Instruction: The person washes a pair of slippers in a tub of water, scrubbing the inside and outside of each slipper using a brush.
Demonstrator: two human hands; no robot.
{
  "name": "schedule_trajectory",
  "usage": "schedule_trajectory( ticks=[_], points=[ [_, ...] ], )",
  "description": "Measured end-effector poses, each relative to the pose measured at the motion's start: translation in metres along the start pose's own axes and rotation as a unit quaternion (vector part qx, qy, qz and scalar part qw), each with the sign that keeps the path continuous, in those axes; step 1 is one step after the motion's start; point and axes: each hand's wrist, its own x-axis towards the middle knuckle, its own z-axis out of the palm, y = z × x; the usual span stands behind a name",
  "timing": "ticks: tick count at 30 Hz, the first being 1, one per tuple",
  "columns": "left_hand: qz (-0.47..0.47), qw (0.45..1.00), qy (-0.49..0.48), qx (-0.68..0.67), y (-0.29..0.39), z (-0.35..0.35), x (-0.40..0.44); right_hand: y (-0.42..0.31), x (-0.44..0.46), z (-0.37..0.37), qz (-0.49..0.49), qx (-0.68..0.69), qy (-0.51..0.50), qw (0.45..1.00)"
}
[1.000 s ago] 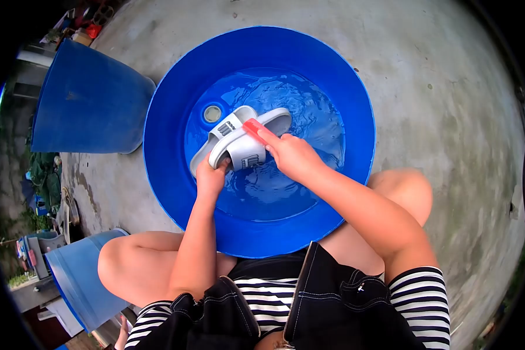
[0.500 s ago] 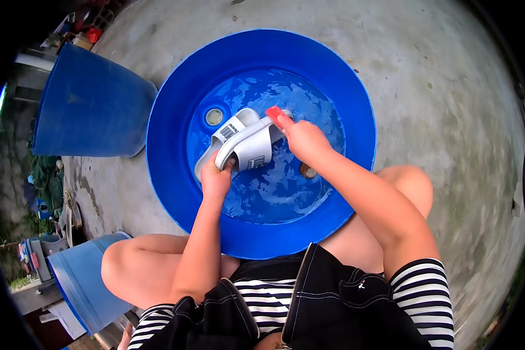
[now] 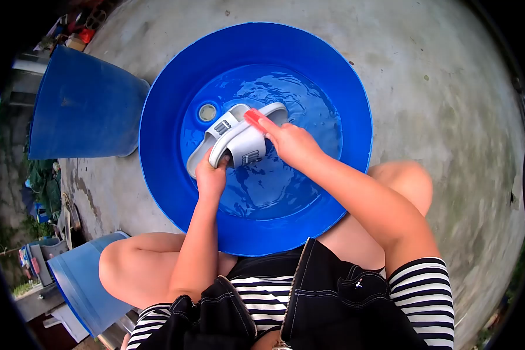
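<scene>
My left hand [image 3: 212, 174] grips the heel or toe end of a white slide sandal [image 3: 248, 149], which is held tilted on its side above the water. A second white slide sandal [image 3: 219, 129] lies just behind it, partly hidden by the first. My right hand [image 3: 291, 143] is closed on a red brush [image 3: 255, 118], pressed to the edge of the held sandal. Its bristles cannot be made out. Both hands are over a large blue tub [image 3: 356, 128] with shallow, rippling water [image 3: 262, 192] in it.
A round pale cap [image 3: 207, 112] sits in the tub's floor. To the left stands a tall blue barrel [image 3: 87, 105], and a lighter blue bucket [image 3: 90, 280] is beside my left knee. Grey concrete [image 3: 437, 105] surrounds the tub.
The red brush has slid left along the sandal's edge, from near its far end toward its middle. My left hand keeps its grip. The view has shifted slightly.
</scene>
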Motion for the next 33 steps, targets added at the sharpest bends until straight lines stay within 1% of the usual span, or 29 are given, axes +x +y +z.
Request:
schedule_trajectory(
  ticks=[1, 2, 3, 5, 7, 9, 10, 11, 13, 14, 15, 16, 17, 18, 19, 20, 21, 22, 23, 25, 26, 28, 29, 31, 33],
  points=[
    [-0.017, 1.000, -0.003, 0.011, 0.007, 0.000, 0.006, 0.021, 0.017, -0.004, 0.046, -0.025, 0.005, 0.999],
    [0.033, 0.999, 0.008, 0.011, 0.002, 0.002, 0.008, 0.036, 0.029, -0.011, 0.101, -0.017, -0.029, 0.994],
    [0.035, 0.999, 0.009, 0.010, 0.002, 0.001, 0.007, 0.035, 0.029, -0.016, 0.124, -0.008, -0.031, 0.992],
    [0.047, 0.998, 0.025, 0.028, 0.003, 0.004, 0.008, 0.008, 0.018, -0.006, 0.058, -0.011, -0.019, 0.998],
    [0.042, 0.998, 0.029, 0.029, 0.003, 0.006, 0.009, -0.021, -0.003, -0.001, -0.019, 0.019, -0.010, 1.000],
    [0.032, 0.999, 0.020, 0.011, 0.004, 0.002, 0.003, -0.005, 0.000, 0.001, -0.029, 0.027, 0.017, 0.999],
    [0.035, 0.999, 0.014, 0.020, 0.009, 0.001, 0.003, 0.021, 0.015, 0.007, -0.005, 0.012, 0.036, 0.999],
    [0.039, 0.999, 0.018, 0.017, 0.010, 0.001, 0.006, 0.045, 0.028, 0.006, 0.076, -0.019, 0.035, 0.996],
    [0.046, 0.996, 0.018, 0.068, 0.011, 0.001, 0.008, 0.053, 0.032, -0.003, 0.144, 0.014, 0.026, 0.989],
    [0.048, 0.997, 0.016, 0.066, 0.010, 0.002, 0.011, 0.048, 0.028, 0.007, 0.087, 0.008, 0.043, 0.995],
    [0.043, 0.997, 0.019, 0.059, 0.006, 0.004, 0.011, 0.018, 0.013, 0.008, 0.030, 0.001, 0.055, 0.998],
    [0.035, 0.998, 0.025, 0.051, 0.002, 0.005, 0.011, -0.008, 0.001, 0.009, -0.017, 0.028, 0.040, 0.999],
    [0.027, 0.998, 0.031, 0.045, 0.000, 0.006, 0.010, -0.025, -0.009, 0.008, -0.043, 0.028, 0.021, 0.998],
    [0.021, 0.999, 0.017, 0.030, 0.001, 0.004, 0.010, -0.013, -0.005, 0.013, -0.052, 0.020, 0.034, 0.998],
    [0.019, 0.999, 0.024, 0.021, 0.001, 0.005, 0.008, 0.003, 0.003, 0.015, -0.057, 0.014, 0.047, 0.997],
    [0.014, 1.000, 0.012, -0.004, 0.001, 0.004, 0.010, 0.014, 0.014, 0.003, 0.006, -0.008, 0.037, 0.999],
    [0.005, 1.000, 0.000, -0.030, 0.000, 0.004, 0.013, 0.040, 0.026, 0.000, 0.047, -0.024, 0.030, 0.998],
    [-0.010, 0.997, -0.011, -0.070, 0.000, 0.004, 0.015, 0.058, 0.028, -0.009, 0.101, -0.063, 0.042, 0.992],
    [-0.028, 0.993, -0.019, -0.112, 0.002, 0.002, 0.014, 0.072, 0.032, -0.016, 0.154, -0.091, 0.027, 0.984],
    [-0.097, 0.988, -0.036, -0.111, 0.020, -0.001, 0.011, 0.103, 0.033, -0.002, 0.268, -0.113, 0.056, 0.955],
    [-0.106, 0.986, -0.034, -0.122, 0.020, 0.002, 0.011, 0.105, 0.032, 0.006, 0.267, -0.116, 0.041, 0.956],
    [-0.109, 0.985, -0.035, -0.127, 0.022, 0.003, 0.014, 0.099, 0.028, 0.005, 0.236, -0.002, -0.039, 0.971],
    [-0.120, 0.987, -0.037, -0.103, 0.025, 0.002, 0.014, 0.092, 0.026, 0.006, 0.237, -0.005, -0.044, 0.970],
    [-0.130, 0.982, -0.023, -0.139, 0.026, 0.005, 0.012, 0.049, 0.017, -0.002, 0.096, 0.057, 0.031, 0.993],
    [-0.121, 0.983, -0.024, -0.139, 0.020, 0.006, 0.015, 0.025, 0.015, -0.009, 0.048, 0.142, -0.027, 0.988]
  ],
)
